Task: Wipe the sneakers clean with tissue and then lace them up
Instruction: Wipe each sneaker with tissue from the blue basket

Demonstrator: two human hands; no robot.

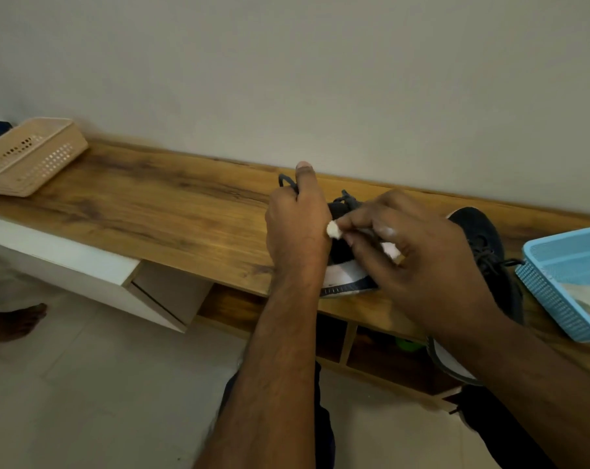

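At nine o'clock a beige perforated plastic basket sits on the wooden tabletop. Near the centre, the left hand grips a dark sneaker with a white sole, fingers curled round its dark lace. Just beside it, toward three o'clock, the right hand pinches a small white wad of tissue against the shoe. A second dark sneaker lies behind that hand. At three o'clock stands a light blue mesh plastic basket.
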